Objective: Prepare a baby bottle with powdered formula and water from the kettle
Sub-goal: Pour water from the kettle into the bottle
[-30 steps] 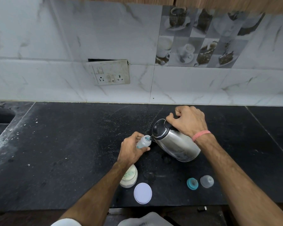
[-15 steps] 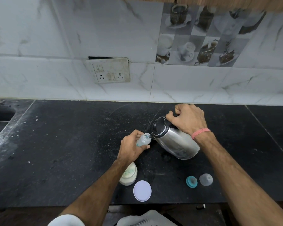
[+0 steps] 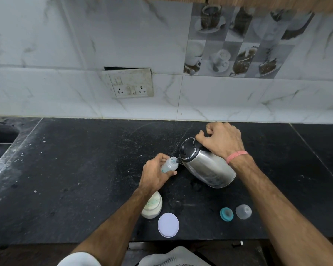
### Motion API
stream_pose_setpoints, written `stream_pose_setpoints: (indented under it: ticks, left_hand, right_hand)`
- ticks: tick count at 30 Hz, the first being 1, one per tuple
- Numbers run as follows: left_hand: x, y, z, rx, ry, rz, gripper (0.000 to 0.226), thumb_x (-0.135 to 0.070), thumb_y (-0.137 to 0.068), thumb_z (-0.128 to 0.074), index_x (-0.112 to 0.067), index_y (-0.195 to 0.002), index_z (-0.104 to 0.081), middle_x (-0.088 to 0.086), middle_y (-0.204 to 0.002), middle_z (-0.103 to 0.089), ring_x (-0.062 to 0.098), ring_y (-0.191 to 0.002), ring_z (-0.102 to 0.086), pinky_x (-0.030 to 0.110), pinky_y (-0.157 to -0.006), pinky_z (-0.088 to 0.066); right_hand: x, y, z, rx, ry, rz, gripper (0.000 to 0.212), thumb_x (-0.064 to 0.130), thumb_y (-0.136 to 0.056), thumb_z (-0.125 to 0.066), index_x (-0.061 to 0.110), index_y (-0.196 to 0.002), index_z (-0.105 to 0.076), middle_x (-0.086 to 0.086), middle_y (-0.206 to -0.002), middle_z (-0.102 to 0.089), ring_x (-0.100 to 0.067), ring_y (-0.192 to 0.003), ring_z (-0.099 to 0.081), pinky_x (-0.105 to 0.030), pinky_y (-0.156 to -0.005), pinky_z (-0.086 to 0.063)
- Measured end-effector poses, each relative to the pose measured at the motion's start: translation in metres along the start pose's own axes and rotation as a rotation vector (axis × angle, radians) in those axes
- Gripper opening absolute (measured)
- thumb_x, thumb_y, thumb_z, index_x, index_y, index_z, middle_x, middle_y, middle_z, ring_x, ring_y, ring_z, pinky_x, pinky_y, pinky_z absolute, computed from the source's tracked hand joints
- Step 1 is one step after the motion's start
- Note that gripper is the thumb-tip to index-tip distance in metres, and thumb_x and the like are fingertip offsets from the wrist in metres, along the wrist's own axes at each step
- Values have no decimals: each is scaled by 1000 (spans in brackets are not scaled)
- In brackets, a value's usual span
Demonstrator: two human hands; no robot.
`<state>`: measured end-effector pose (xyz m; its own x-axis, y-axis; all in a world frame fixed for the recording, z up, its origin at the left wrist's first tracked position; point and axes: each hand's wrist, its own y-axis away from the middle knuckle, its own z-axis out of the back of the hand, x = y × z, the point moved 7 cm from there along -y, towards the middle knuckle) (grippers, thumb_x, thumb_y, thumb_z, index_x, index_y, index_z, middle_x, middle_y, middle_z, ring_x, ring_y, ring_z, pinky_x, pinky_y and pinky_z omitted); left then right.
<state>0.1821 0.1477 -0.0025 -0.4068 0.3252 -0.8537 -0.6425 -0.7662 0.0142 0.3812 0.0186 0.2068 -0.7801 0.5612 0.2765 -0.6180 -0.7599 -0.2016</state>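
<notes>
My left hand point(image 3: 154, 174) grips a small clear baby bottle point(image 3: 169, 164), open at the top and tilted toward the kettle. My right hand point(image 3: 222, 142) holds the black handle of a steel kettle point(image 3: 207, 166), which is tipped to the left with its spout touching the bottle's mouth. A white formula jar point(image 3: 152, 207) stands open below my left wrist, partly hidden by my forearm. Its white lid point(image 3: 168, 225) lies flat beside it.
A teal bottle ring point(image 3: 226, 214) and a clear bottle cap point(image 3: 243, 211) lie on the black counter point(image 3: 75, 179) near its front edge, under my right forearm. A wall socket plate point(image 3: 130, 85) sits on the marble tiles behind. A sink edge point(image 3: 0, 135) is at far left.
The kettle has stayed tipped at the bottle's mouth while both hands hold almost still; the camera view has drifted slightly.
</notes>
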Motion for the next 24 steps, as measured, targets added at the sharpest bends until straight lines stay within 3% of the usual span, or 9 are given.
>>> stream_pose_setpoints:
  ticks: [12, 24]
  left_hand:
    - [-4, 1, 2, 10, 5, 14, 61, -35, -76, -109, -37, -123, -70, -19, -117, -81, -2, -113, -76, 37, -105, -66]
    - [-11, -1, 7, -6, 67, 24, 64, -32, -75, -110, -30, -125, -71, -16, -120, -80, 0, -113, -77, 35, -105, -66]
  right_hand:
    - [-3, -2, -2, -12, -11, 5, 49, 51, -90, -64, 21, -62, -38, 7, -54, -45, -23, -60, -45, -41, -75, -50]
    - [-31, 8, -7, -113, -181, -73, 55, 45, -89, -70, 18, -63, -30, 6, -54, -28, -23, -55, -30, -40, -69, -49]
